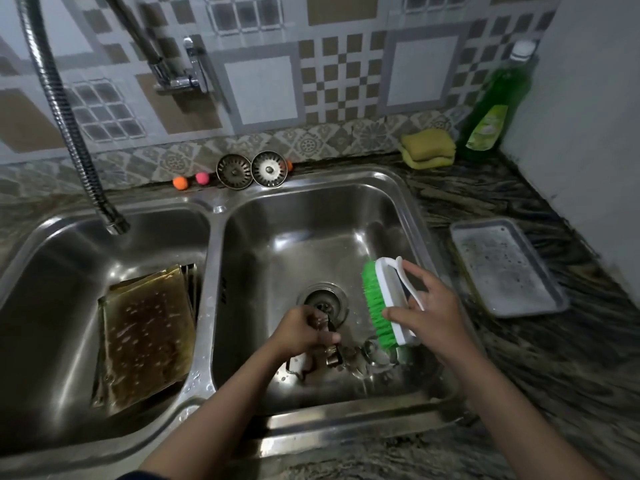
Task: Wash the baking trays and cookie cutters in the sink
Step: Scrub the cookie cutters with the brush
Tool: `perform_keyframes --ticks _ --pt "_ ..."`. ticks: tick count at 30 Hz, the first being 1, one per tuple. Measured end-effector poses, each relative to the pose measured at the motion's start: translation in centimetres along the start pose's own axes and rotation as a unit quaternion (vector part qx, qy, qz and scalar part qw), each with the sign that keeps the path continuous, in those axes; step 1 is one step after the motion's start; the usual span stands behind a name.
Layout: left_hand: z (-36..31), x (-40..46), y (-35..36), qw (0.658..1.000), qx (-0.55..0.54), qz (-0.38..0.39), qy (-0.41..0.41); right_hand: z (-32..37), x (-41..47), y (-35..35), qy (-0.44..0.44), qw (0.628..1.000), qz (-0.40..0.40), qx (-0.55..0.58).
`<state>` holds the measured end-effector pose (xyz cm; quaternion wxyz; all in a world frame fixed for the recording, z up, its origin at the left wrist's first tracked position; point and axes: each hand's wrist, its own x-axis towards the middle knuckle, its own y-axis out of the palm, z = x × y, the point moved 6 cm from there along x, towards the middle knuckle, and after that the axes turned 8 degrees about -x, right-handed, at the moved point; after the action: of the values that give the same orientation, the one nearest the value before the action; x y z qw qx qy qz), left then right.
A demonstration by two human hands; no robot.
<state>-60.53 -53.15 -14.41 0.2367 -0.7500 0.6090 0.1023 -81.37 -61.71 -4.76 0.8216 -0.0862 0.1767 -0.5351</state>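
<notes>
**Scrubbing a cutter: slip risk**

Our left hand (304, 332) pinches a cookie cutter (330, 344) over the sink (311, 216) drain; our right hand (427, 306) grips the brush (384, 303) just beside it. A wet, thin cutter could slip from our grip. Baking trays (147, 336) wait left of the hands.

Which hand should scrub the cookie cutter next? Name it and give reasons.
The right hand. It already holds the green brush by its white handle, bristles facing the left hand, which grips a metal cookie cutter over the right sink basin. The left hand is occupied, so it likely just steadies.
</notes>
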Motion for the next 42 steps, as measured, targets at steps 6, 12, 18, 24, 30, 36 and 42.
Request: perform_keyframes --ticks 6,12,18,24,30,36,42 --pt "-1.7 -0.4 -1.1 0.987 -0.132 -0.093 0.010 0.5 -0.4 0.9 -0.005 1.000 0.022 0.001" --pt "-2.6 -0.4 -1.7 0.972 -0.141 -0.155 0.102 1.0 -0.8 0.1 -0.010 1.000 0.018 0.017" --pt "-4.4 -0.8 -1.8 0.955 -0.161 -0.196 0.151 1.7 -0.9 -0.9 -0.025 0.999 0.018 0.031" --pt "-6.8 -1.3 -0.8 0.945 -0.181 -0.204 0.182 2.1 -1.1 -2.4 -0.042 0.998 -0.009 0.046" --pt "-7.5 -1.3 1.5 0.938 -0.270 -0.152 0.154 3.1 0.6 -10.1 -0.079 0.987 -0.134 -0.046" --pt "-7.6 -1.7 3.6 0.935 -0.326 -0.078 0.118 1.7 4.2 -16.1 -0.064 0.958 -0.189 -0.204" --pt "-7.3 -2.1 4.2 0.928 -0.354 -0.057 0.099 -0.7 6.4 -15.3 -0.045 0.950 -0.155 -0.266"
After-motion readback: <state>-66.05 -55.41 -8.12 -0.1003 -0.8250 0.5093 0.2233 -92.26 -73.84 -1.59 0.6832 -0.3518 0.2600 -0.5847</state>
